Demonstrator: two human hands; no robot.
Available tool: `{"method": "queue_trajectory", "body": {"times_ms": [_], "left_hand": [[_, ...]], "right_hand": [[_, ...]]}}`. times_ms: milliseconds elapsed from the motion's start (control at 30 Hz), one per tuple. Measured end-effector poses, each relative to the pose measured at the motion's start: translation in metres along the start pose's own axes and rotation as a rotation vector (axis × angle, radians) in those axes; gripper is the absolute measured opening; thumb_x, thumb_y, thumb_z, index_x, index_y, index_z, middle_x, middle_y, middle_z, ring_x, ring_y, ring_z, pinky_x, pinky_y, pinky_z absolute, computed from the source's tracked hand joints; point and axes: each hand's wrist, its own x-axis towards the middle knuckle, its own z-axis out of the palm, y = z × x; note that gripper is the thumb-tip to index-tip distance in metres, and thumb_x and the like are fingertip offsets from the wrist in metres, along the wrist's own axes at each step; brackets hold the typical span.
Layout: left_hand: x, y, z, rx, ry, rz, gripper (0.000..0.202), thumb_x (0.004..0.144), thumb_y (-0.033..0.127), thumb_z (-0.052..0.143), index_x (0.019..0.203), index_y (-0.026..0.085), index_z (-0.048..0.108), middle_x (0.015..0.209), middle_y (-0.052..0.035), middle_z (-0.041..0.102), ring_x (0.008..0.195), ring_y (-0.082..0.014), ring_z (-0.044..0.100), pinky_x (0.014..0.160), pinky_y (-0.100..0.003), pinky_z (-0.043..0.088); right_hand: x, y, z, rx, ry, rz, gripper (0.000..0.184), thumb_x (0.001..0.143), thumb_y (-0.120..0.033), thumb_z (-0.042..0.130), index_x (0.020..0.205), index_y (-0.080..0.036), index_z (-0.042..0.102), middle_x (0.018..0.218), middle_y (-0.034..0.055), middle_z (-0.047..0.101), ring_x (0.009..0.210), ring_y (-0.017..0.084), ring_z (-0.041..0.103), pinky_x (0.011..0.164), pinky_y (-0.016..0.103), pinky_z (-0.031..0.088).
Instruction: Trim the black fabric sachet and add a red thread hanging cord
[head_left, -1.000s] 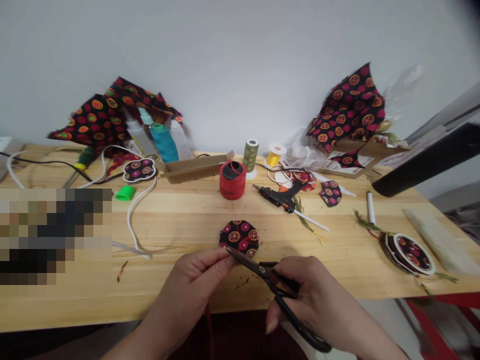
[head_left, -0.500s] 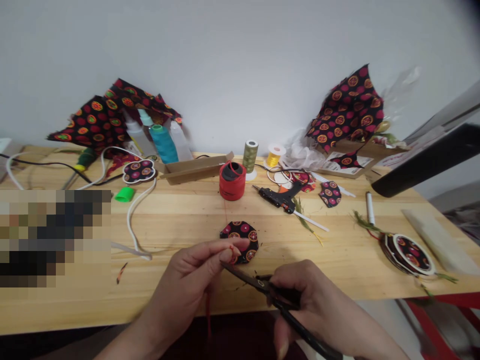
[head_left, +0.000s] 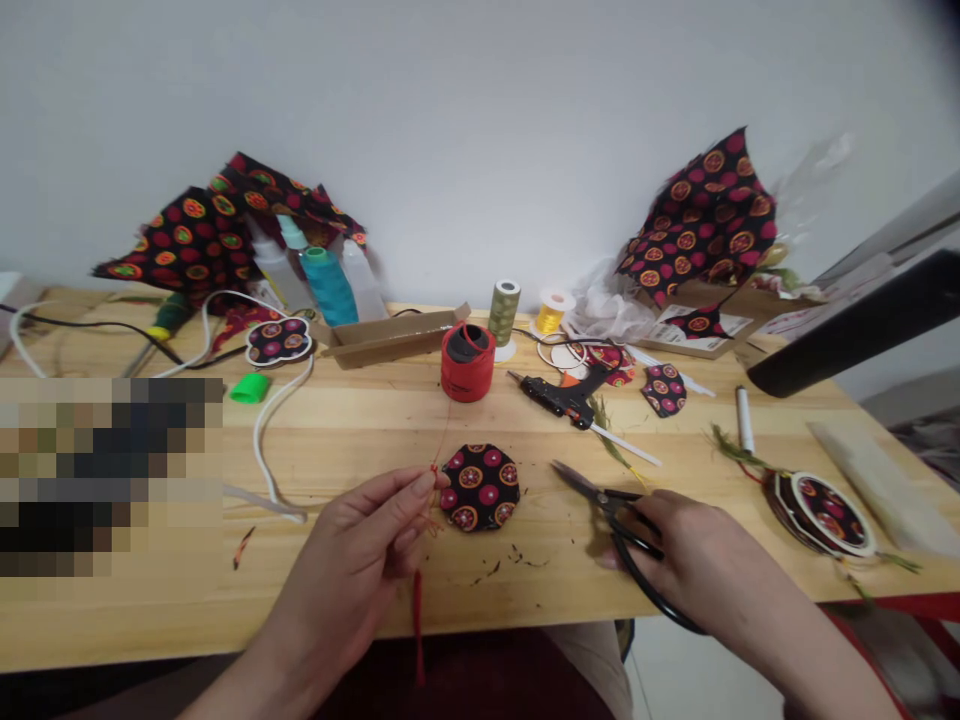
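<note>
A round disc of black fabric (head_left: 480, 488) with red and orange medallions lies on the wooden table (head_left: 315, 440), its edge just right of my left hand (head_left: 352, 545). That hand pinches a red thread (head_left: 433, 500), and a red tassel (head_left: 417, 620) hangs below it past the table's front edge. My right hand (head_left: 694, 550) is shut on black-handled scissors (head_left: 607, 505), their closed blades pointing left, toward the disc but apart from it. A thin thread runs up from the pinch toward the red spool (head_left: 467, 362).
Behind stand a green thread cone (head_left: 504, 312), a black hot glue gun (head_left: 559, 397), a cardboard box lid (head_left: 394, 338), and bottles. Patterned fabric heaps lie at the back corners. A finished round piece (head_left: 825, 515) sits at the right. Small snippets are scattered near the disc.
My right hand has carried the scissors rightward, away from the disc. My left hand has slid left off the disc, leaving it uncovered, and the red tassel now shows below.
</note>
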Motion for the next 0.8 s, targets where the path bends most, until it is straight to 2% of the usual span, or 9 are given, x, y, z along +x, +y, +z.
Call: {"method": "queue_trajectory", "body": {"times_ms": [167, 300, 433, 500, 567, 633, 700, 767, 800], "left_hand": [[0.004, -0.003, 0.004, -0.045, -0.053, -0.022, 0.014, 0.066, 0.025, 0.076, 0.068, 0.013, 0.068, 0.046, 0.0095, 0.033, 0.044, -0.0037, 0.020, 0.038, -0.016, 0.017], [0.002, -0.003, 0.004, -0.082, -0.100, -0.039, 0.013, 0.068, 0.023, 0.074, 0.069, 0.013, 0.067, 0.047, 0.0102, 0.032, 0.044, -0.0030, 0.018, 0.038, -0.016, 0.015], [-0.002, -0.001, 0.003, -0.124, -0.133, -0.060, 0.013, 0.068, 0.022, 0.074, 0.071, 0.012, 0.067, 0.047, 0.0101, 0.034, 0.043, -0.0029, 0.018, 0.038, -0.015, 0.014], [-0.004, 0.000, 0.002, -0.143, -0.149, -0.070, 0.012, 0.069, 0.022, 0.073, 0.071, 0.012, 0.067, 0.046, 0.0099, 0.034, 0.043, -0.0031, 0.018, 0.038, -0.015, 0.015], [-0.005, 0.000, 0.003, -0.158, -0.153, -0.072, 0.012, 0.070, 0.022, 0.073, 0.071, 0.012, 0.067, 0.047, 0.0097, 0.035, 0.044, -0.0032, 0.018, 0.038, -0.015, 0.015], [-0.006, 0.000, 0.005, -0.169, -0.152, -0.071, 0.012, 0.069, 0.021, 0.073, 0.069, 0.012, 0.066, 0.046, 0.0097, 0.035, 0.043, -0.0031, 0.018, 0.038, -0.015, 0.016], [-0.009, 0.000, 0.008, -0.171, -0.156, -0.068, 0.012, 0.068, 0.021, 0.074, 0.066, 0.013, 0.065, 0.046, 0.0097, 0.035, 0.042, -0.0030, 0.019, 0.037, -0.015, 0.016], [-0.012, -0.001, 0.011, -0.149, -0.162, -0.067, 0.013, 0.069, 0.021, 0.074, 0.065, 0.013, 0.064, 0.045, 0.0094, 0.036, 0.041, -0.0030, 0.020, 0.037, -0.015, 0.016], [-0.013, -0.001, 0.012, -0.136, -0.165, -0.068, 0.012, 0.069, 0.022, 0.073, 0.065, 0.014, 0.064, 0.045, 0.0093, 0.036, 0.041, -0.0030, 0.020, 0.037, -0.015, 0.016]], "right_hand": [[0.002, 0.018, 0.005, -0.035, -0.042, -0.017, 0.016, 0.081, -0.029, 0.046, 0.078, -0.018, 0.057, 0.080, 0.0074, 0.062, 0.069, 0.020, 0.061, 0.061, 0.029, 0.042], [0.002, 0.022, 0.004, -0.010, -0.015, -0.024, 0.014, 0.080, -0.028, 0.048, 0.083, -0.018, 0.057, 0.087, 0.0084, 0.062, 0.072, 0.020, 0.061, 0.065, 0.030, 0.045], [0.005, 0.018, 0.003, -0.118, -0.006, 0.052, 0.013, 0.079, -0.023, 0.048, 0.079, -0.017, 0.060, 0.081, 0.0100, 0.066, 0.070, 0.023, 0.063, 0.062, 0.033, 0.045], [0.006, 0.012, 0.002, -0.210, 0.057, 0.117, 0.015, 0.079, -0.022, 0.050, 0.075, -0.015, 0.062, 0.074, 0.0121, 0.066, 0.067, 0.027, 0.063, 0.060, 0.036, 0.045], [0.005, 0.001, 0.001, -0.212, 0.186, 0.112, 0.016, 0.080, -0.023, 0.052, 0.074, -0.014, 0.064, 0.072, 0.0134, 0.066, 0.070, 0.029, 0.063, 0.060, 0.038, 0.046], [0.004, -0.016, 0.001, -0.021, 0.364, -0.039, 0.015, 0.082, -0.023, 0.054, 0.081, -0.015, 0.066, 0.080, 0.0119, 0.067, 0.077, 0.028, 0.063, 0.066, 0.039, 0.047], [0.003, -0.039, 0.003, 0.341, 0.521, -0.278, 0.013, 0.084, -0.022, 0.055, 0.085, -0.019, 0.068, 0.085, 0.0073, 0.068, 0.083, 0.022, 0.061, 0.073, 0.035, 0.047], [0.002, -0.066, 0.008, 0.675, 0.592, -0.399, 0.008, 0.081, -0.021, 0.062, 0.077, -0.020, 0.068, 0.075, 0.0028, 0.066, 0.077, 0.017, 0.060, 0.070, 0.029, 0.048], [0.002, -0.078, 0.012, 0.781, 0.585, -0.428, 0.005, 0.079, -0.018, 0.065, 0.076, -0.020, 0.068, 0.074, 0.0019, 0.065, 0.076, 0.016, 0.059, 0.069, 0.028, 0.048]]}}
